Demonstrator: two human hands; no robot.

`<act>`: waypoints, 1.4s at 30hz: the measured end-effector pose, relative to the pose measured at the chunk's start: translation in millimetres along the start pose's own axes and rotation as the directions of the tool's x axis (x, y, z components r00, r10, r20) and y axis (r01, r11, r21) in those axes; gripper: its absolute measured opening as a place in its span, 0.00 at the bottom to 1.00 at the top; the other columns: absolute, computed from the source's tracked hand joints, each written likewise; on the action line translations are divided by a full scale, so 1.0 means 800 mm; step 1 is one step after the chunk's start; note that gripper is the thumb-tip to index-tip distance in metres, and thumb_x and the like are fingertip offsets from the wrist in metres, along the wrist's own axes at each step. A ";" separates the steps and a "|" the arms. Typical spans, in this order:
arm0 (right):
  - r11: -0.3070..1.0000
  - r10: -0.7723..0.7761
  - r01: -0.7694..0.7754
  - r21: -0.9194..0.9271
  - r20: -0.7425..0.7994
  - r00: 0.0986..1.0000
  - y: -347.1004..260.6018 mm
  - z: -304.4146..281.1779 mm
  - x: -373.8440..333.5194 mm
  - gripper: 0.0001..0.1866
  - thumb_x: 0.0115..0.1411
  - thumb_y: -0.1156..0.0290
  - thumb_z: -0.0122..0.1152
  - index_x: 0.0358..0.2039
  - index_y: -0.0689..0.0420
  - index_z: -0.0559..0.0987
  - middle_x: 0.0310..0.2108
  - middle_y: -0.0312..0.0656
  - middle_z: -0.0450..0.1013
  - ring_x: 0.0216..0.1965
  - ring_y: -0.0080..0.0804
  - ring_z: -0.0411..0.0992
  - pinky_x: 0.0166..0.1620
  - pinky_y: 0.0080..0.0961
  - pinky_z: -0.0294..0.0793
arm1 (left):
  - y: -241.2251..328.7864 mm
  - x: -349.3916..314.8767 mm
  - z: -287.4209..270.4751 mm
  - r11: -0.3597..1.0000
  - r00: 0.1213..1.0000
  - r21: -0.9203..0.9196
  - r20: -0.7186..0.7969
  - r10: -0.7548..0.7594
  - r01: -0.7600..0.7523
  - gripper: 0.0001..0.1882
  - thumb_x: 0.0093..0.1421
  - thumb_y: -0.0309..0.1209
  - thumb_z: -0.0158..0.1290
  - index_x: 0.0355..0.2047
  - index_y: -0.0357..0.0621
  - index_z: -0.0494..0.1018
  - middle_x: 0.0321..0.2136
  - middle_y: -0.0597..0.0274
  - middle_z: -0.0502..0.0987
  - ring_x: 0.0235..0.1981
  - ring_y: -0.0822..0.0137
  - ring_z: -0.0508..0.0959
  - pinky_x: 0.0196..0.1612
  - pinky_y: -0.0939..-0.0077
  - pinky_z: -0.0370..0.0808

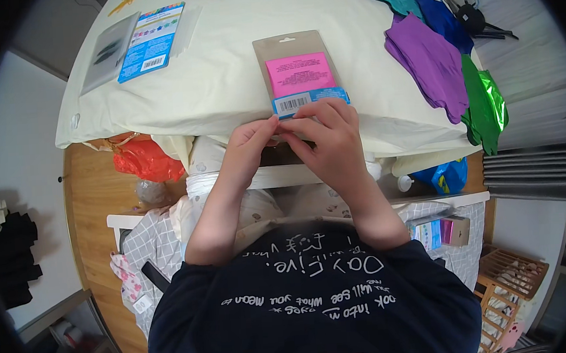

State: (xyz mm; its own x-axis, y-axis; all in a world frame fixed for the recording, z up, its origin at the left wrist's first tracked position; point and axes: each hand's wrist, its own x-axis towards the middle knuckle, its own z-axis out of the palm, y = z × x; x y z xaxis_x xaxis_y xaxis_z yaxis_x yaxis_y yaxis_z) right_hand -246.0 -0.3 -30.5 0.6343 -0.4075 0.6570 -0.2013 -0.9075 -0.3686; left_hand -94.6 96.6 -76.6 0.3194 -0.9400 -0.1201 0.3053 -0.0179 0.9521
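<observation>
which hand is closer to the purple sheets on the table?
Right. The right hand sits at the lower edge of the brown packet, on the side toward the purple sheets; the left hand is farther off, on the packet's other side.

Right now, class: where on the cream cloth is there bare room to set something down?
Bare cloth lies between the blue packet and the brown pouch that both hands pinch. Another strip separates pouch and purple sheets. The right edge is crowded.
</observation>
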 end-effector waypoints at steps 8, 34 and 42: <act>0.997 -0.050 0.047 0.062 0.044 0.998 0.003 -0.004 0.002 0.09 0.47 0.75 0.73 0.30 0.50 0.84 0.32 0.32 0.76 0.41 0.35 0.72 0.47 0.33 0.67 | 0.008 -0.008 0.009 0.997 0.998 0.038 -0.003 0.062 -0.062 0.18 0.72 0.37 0.51 0.39 0.31 0.82 0.34 0.66 0.83 0.37 0.81 0.76 0.42 0.83 0.72; 0.981 -0.043 0.038 0.188 0.023 0.999 0.005 -0.002 -0.002 0.09 0.46 0.78 0.72 0.29 0.52 0.84 0.31 0.34 0.75 0.38 0.37 0.72 0.42 0.33 0.71 | 0.018 -0.014 0.014 0.999 0.999 -0.002 0.002 0.033 -0.033 0.18 0.69 0.38 0.53 0.36 0.33 0.83 0.31 0.65 0.82 0.36 0.79 0.76 0.42 0.82 0.70; 0.980 -0.179 0.180 0.087 -0.019 0.984 0.009 -0.002 -0.005 0.12 0.42 0.78 0.73 0.30 0.50 0.87 0.31 0.32 0.77 0.36 0.34 0.74 0.40 0.30 0.72 | 0.012 -0.012 0.012 0.997 0.998 0.035 -0.008 0.063 -0.063 0.18 0.71 0.36 0.52 0.36 0.31 0.82 0.31 0.66 0.83 0.35 0.81 0.76 0.40 0.83 0.72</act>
State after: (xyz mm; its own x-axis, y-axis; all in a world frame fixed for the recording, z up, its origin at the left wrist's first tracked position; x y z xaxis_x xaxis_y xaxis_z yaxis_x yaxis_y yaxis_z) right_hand -250.7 -5.3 -34.8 0.6455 -0.2407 0.7249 -0.0183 -0.9537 -0.3003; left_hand -103.6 102.4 -63.6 0.3449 -0.9366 -0.0615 0.2525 0.0295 0.9671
